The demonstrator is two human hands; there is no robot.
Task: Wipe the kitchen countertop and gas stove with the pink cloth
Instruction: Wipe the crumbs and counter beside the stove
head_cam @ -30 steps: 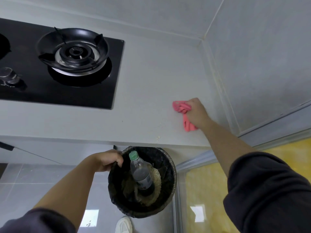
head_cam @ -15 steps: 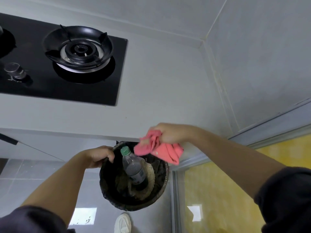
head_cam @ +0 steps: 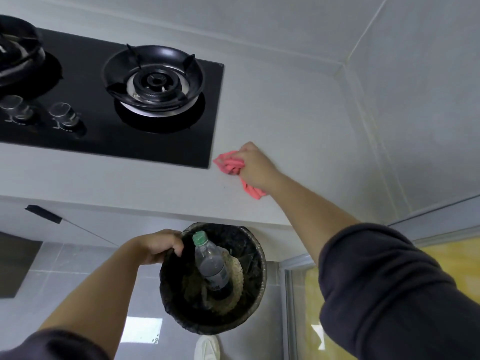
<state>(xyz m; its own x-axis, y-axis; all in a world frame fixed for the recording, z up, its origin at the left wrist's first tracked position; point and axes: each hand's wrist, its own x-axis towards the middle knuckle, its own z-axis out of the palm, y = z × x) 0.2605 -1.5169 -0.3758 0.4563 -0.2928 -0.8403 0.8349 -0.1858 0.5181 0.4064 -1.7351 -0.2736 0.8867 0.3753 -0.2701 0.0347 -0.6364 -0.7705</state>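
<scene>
Grey kitchen countertop (head_cam: 285,105), right hand (head_cam: 255,165) gripping bunched pink cloth (head_cam: 230,163) beside black gas stove (head_cam: 104,100), left hand (head_cam: 158,245) gripping black bin's (head_cam: 257,276) rim

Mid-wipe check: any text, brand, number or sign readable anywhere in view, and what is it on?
No text can be read.
Plastic bottle in the bin: the label carries print, too blurred to read.
Gas stove knobs: pale marks in front of them, too small to read.
</scene>
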